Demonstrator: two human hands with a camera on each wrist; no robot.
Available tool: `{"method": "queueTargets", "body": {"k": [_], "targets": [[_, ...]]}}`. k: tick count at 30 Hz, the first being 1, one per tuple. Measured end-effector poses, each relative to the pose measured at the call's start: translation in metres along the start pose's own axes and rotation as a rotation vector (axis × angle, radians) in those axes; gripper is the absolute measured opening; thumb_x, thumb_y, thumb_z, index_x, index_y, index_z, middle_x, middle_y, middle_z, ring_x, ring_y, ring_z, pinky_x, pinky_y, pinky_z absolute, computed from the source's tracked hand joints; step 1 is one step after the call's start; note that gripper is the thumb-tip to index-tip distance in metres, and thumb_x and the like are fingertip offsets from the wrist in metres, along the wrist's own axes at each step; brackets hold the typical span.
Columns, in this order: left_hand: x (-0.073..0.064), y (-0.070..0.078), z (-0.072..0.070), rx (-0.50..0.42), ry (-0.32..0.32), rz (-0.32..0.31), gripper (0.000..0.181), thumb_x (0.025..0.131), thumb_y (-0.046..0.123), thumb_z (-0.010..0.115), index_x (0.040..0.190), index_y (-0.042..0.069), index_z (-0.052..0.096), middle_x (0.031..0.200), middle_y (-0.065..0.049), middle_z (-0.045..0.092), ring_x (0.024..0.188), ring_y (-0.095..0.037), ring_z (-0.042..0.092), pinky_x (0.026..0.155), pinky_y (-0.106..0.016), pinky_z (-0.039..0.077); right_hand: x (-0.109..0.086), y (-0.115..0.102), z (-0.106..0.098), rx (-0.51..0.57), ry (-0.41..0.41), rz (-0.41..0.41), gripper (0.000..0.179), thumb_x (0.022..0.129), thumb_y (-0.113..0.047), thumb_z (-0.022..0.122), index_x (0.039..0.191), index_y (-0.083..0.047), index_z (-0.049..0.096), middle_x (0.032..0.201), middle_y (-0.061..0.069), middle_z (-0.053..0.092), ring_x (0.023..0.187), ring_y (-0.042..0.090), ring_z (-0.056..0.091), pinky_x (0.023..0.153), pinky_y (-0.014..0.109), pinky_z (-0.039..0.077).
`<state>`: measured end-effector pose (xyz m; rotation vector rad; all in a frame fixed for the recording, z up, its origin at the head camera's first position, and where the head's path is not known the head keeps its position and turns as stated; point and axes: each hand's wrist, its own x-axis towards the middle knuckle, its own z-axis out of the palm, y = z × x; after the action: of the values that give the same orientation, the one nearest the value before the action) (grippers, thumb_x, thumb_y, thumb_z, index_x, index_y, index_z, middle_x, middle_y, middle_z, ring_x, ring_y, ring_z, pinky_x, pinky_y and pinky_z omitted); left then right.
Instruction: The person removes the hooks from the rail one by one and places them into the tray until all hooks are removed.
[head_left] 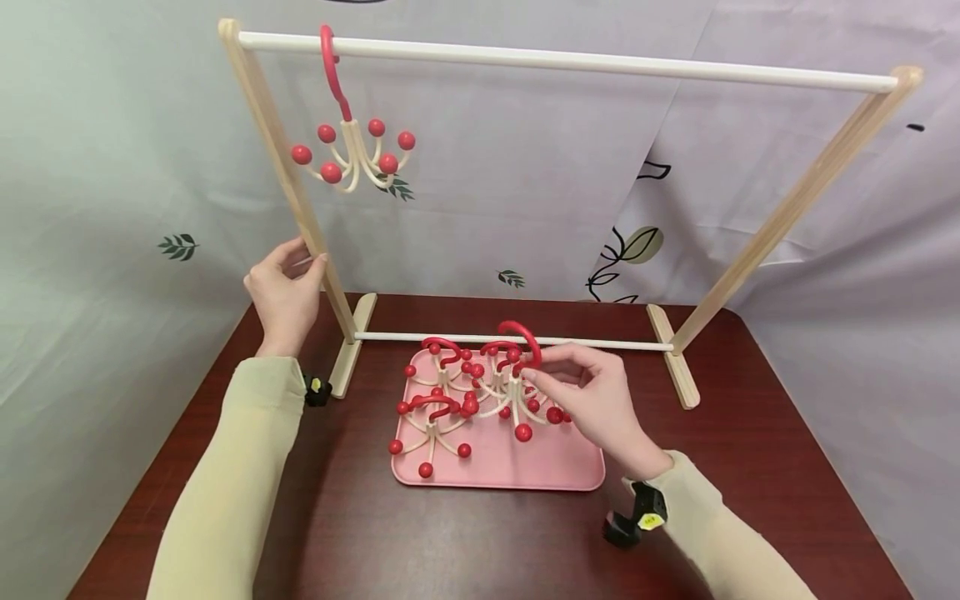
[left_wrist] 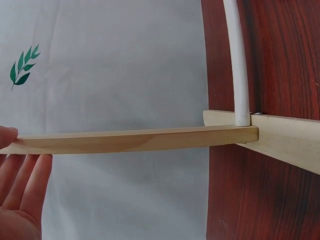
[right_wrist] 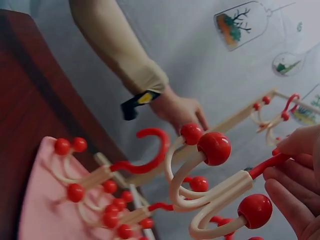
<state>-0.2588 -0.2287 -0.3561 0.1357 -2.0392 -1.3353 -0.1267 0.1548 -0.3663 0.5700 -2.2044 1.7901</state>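
Note:
My left hand (head_left: 285,292) grips the left wooden post (head_left: 279,167) of a rack, thumb on one side and fingers on the other, as the left wrist view also shows. With my right hand (head_left: 592,396) I pinch the red stem of a multi-arm hanging hook (right_wrist: 215,195), a cream piece with red ball tips and a red top hook. It is upright over the pink tray (head_left: 517,467), overlapping other such hooks, so I cannot tell whether it touches them. A matching hook (head_left: 352,154) hangs from the rack's white top bar (head_left: 562,60), near its left end.
Several more hooks stand on the tray, one at the front left (head_left: 431,433). Behind the tray runs the rack's white lower bar (head_left: 420,337). The right post (head_left: 795,200) rises from a wooden foot (head_left: 672,358) on the dark red table (head_left: 352,517). Pale cloth hangs behind.

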Motion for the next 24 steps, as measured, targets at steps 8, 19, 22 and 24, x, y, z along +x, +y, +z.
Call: {"method": "queueTargets", "body": {"k": [8, 19, 22, 24], "targets": [[-0.001, -0.001, -0.001, -0.007, 0.0, -0.006, 0.034, 0.094, 0.022, 0.075, 0.125, 0.01, 0.074, 0.115, -0.01, 0.074, 0.1, -0.014, 0.073, 0.085, -0.024, 0.058, -0.021, 0.02, 0.01, 0.009, -0.036, 0.102, 0.021, 0.082, -0.002, 0.085, 0.102, -0.003, 0.078, 0.099, 0.005, 0.076, 0.084, 0.023, 0.075, 0.076, 0.036, 0.062], [-0.001, -0.002, 0.0, -0.011, -0.005, -0.003, 0.034, 0.094, 0.023, 0.075, 0.126, 0.011, 0.074, 0.116, -0.009, 0.074, 0.101, -0.014, 0.072, 0.084, -0.025, 0.059, -0.041, 0.042, 0.022, 0.085, -0.106, 0.129, 0.024, 0.082, 0.0, 0.084, 0.103, 0.008, 0.074, 0.099, 0.012, 0.075, 0.086, 0.024, 0.076, 0.078, 0.036, 0.061], [0.0, -0.002, 0.0, -0.017, -0.005, 0.003, 0.034, 0.094, 0.022, 0.075, 0.126, 0.011, 0.074, 0.115, -0.009, 0.074, 0.101, -0.014, 0.072, 0.084, -0.025, 0.059, -0.042, 0.046, 0.025, 0.109, -0.109, 0.139, 0.023, 0.082, 0.003, 0.084, 0.102, 0.008, 0.074, 0.1, 0.013, 0.075, 0.087, 0.024, 0.076, 0.078, 0.036, 0.061], [0.0, -0.002, 0.0, -0.018, -0.005, 0.004, 0.034, 0.094, 0.022, 0.075, 0.126, 0.011, 0.074, 0.115, -0.009, 0.074, 0.101, -0.014, 0.072, 0.084, -0.025, 0.059, -0.043, 0.049, 0.027, 0.113, -0.112, 0.149, 0.022, 0.082, 0.004, 0.083, 0.102, 0.006, 0.074, 0.1, 0.014, 0.075, 0.087, 0.024, 0.075, 0.078, 0.035, 0.061]]}}
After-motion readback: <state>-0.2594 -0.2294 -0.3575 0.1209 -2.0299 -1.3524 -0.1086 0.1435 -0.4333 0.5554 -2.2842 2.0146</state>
